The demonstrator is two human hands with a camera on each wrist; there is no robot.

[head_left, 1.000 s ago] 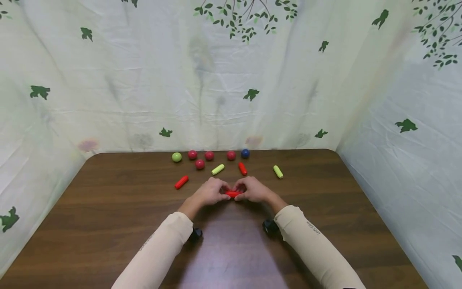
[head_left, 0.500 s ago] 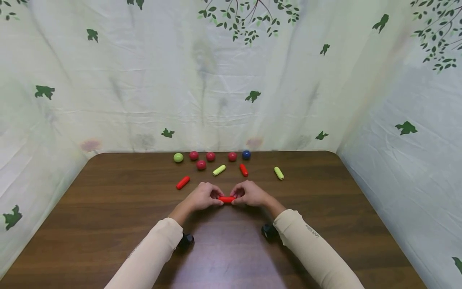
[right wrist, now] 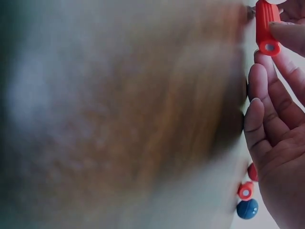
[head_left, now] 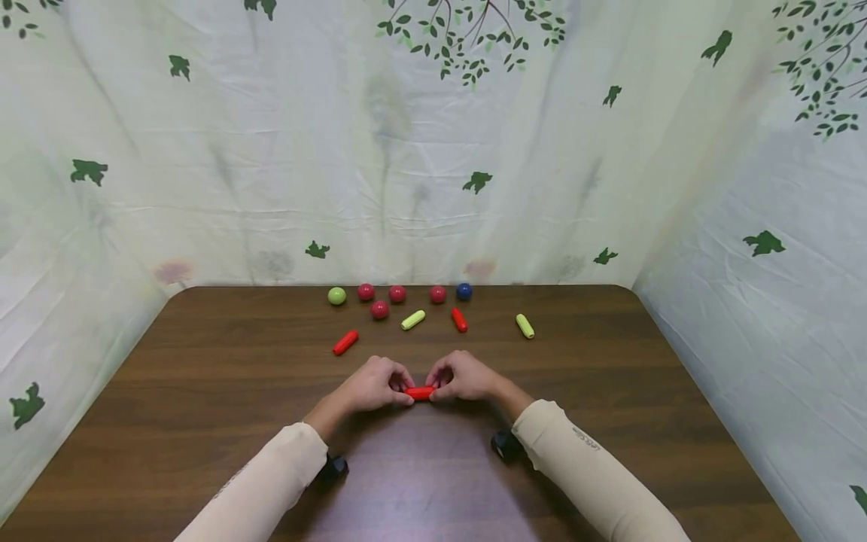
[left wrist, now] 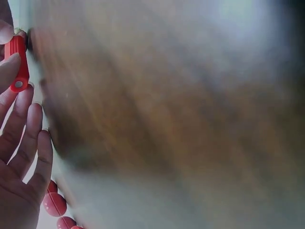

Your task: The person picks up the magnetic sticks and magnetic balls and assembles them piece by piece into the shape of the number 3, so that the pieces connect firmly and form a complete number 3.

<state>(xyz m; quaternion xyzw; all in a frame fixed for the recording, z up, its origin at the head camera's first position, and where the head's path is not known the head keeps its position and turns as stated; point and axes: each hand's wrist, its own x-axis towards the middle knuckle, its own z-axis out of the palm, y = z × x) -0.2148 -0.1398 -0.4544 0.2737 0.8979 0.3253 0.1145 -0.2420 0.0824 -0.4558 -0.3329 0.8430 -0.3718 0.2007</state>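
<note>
A red, ridged, tube-shaped bead (head_left: 419,393) lies crosswise between my two hands, low over the table. My left hand (head_left: 369,385) pinches its left end between thumb and fingers. From the other side my right hand (head_left: 469,376) pinches the right end. In the left wrist view, the bead (left wrist: 18,64) shows a pale round hole in its end face, with the thumb across its side. Much the same shows in the right wrist view, where the thumb presses the bead (right wrist: 268,29) and the other fingers spread below it.
Beyond the hands on the brown table (head_left: 237,421) lie a red tube bead (head_left: 345,342), another red one (head_left: 459,320), and yellow-green ones (head_left: 413,320) (head_left: 524,326). A green ball (head_left: 336,296), several red balls (head_left: 397,293) and a blue ball (head_left: 463,292) sit near the back edge.
Both hands have drawn the red tube bead nearer to the body and slightly left. More of the bead shows between the fingers than one second ago. The other pieces keep their places.
</note>
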